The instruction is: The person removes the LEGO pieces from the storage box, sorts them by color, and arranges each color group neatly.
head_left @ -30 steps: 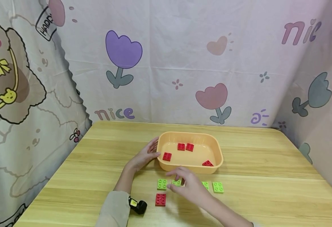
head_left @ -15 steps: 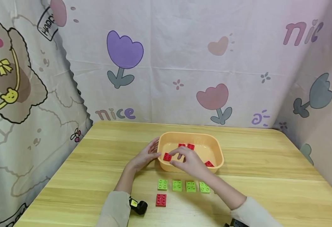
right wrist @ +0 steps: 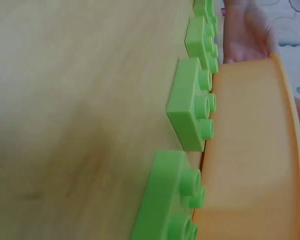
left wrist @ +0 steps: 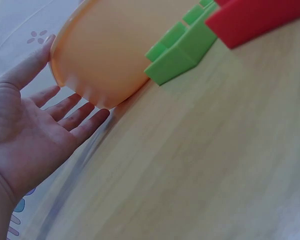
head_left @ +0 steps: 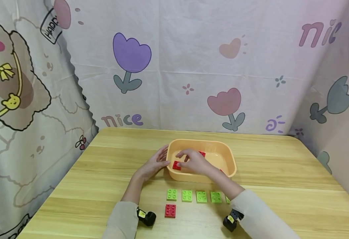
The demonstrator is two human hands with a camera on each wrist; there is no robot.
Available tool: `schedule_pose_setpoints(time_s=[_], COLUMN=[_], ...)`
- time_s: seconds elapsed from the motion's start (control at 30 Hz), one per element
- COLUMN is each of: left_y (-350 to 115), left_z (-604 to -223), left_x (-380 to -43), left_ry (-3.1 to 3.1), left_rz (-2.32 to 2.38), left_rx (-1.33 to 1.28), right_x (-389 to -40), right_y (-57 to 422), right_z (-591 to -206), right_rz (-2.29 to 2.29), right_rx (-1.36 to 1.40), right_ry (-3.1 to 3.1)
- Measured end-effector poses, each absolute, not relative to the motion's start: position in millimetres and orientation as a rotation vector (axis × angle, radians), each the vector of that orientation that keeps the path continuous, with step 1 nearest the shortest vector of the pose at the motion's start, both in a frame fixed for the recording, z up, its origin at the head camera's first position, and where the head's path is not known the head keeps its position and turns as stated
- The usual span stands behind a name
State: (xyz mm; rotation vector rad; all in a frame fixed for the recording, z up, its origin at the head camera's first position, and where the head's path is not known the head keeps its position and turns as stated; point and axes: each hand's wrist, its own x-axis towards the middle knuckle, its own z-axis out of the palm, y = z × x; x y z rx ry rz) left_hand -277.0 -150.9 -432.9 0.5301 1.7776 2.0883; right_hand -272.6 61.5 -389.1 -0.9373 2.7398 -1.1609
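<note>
My left hand [head_left: 153, 165] rests against the left end of the orange tub [head_left: 226, 166]. In the left wrist view its straight fingers [left wrist: 70, 107] touch the outer wall, with the thumb at the rim. My right hand [head_left: 196, 161] is inside the tub, thumb and forefinger apart, nothing showing between them. A red toy brick [head_left: 176, 165] lies by the thumb tip. Another red brick [head_left: 202, 154] shows behind the hand, and a corner of one more red brick [head_left: 222, 171] by the forearm. The right wrist view does not show the right hand's fingertips.
Before the tub stands a row of several green bricks [head_left: 187, 196], the rightmost partly hidden by the right sleeve. One red brick [head_left: 170, 210] sits below the leftmost green one. Black wrist cameras [head_left: 147, 218] are on both arms. A printed cloth [head_left: 174, 66] hangs behind the table [head_left: 117, 149].
The right hand has moved from above the green bricks forward into the tub, then lower, covering a red brick at the back. The left hand has stayed at the tub's end.
</note>
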Motion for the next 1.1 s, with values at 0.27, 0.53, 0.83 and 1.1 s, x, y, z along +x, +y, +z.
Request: schedule_pose_setpoints(time_s=[0.27, 0.53, 0.83, 1.1], left_y=[-149.4, -150.2, -149.8, -150.4], left_z=[-432.5, -433.7, -434.1, -432.9], left_x=[-276.4, -278.0, -277.9, -276.9], left_ry=[1.797, 1.801, 1.79, 1.806], left_rz=[2.074, 2.074, 2.089, 2.081], left_rx=[0.522, 0.527, 0.507, 0.476], right_x=[-286.4, -288.9, -288.3, -286.8], right_y=[60.4, 58.8, 56.9, 56.2], right_z=[-398.7, -404.6, -406.7, -405.4], right_rz=[-1.113, -0.987, -0.892, -0.853], right_rx=[-0.864, -0.874, -0.923, -0.899], right_ry=[2.677, 2.707, 2.755, 2.774])
